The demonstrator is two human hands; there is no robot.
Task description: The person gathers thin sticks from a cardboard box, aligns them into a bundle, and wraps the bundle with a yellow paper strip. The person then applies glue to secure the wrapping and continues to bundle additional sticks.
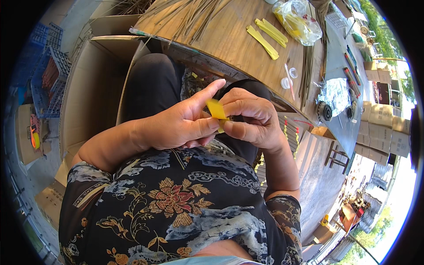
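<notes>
In front of my waist, a small folded yellow strip is pinched between my two hands; it looks slightly blurred. My left hand grips its lower part between thumb and fingers, while the index finger stretches outward. Thumb and curled fingers of my right hand close on the strip's right side. Whether the strip is wrapped around something thin cannot be made out, as the fingers cover its lower end. Beyond my hands, more flat yellow strips lie in two bundles on the wooden table.
Thin brown stalks spread over the table's far left. A clear plastic bag with yellow contents, a small white jar and a thin stick lie to the right. An open cardboard box stands by my left leg.
</notes>
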